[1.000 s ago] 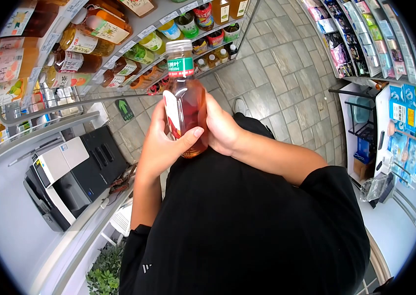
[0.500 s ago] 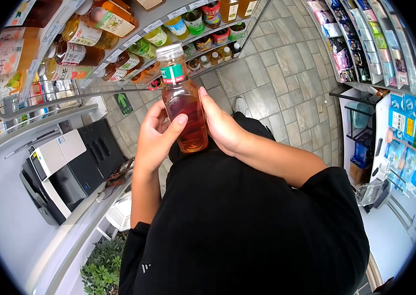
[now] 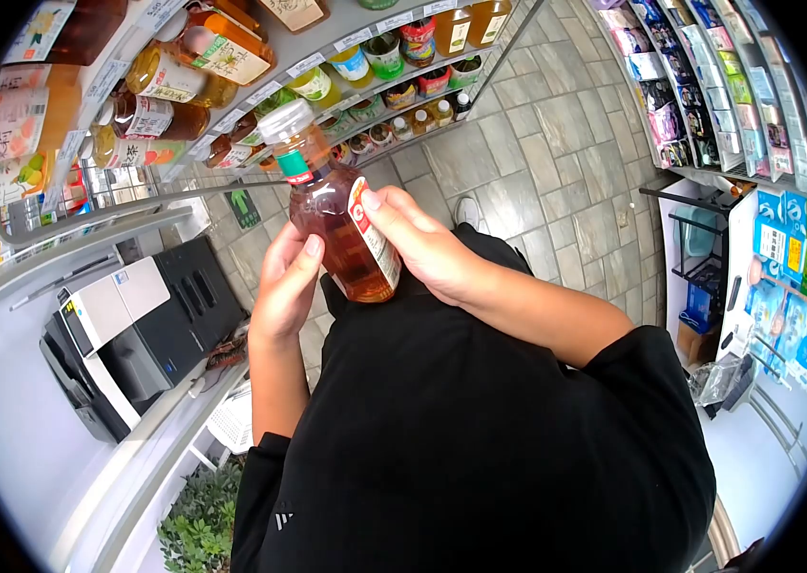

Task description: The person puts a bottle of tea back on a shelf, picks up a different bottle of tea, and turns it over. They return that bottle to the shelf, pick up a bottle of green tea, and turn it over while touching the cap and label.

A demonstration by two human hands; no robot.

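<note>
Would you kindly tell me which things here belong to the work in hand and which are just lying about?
In hand:
- handheld bottle
- left hand
- right hand, also on it

Just around:
- printer
- leafy plant
- shelved bottles

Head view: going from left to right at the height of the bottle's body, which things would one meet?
Printer → left hand → bottle → right hand → blue packages.
</note>
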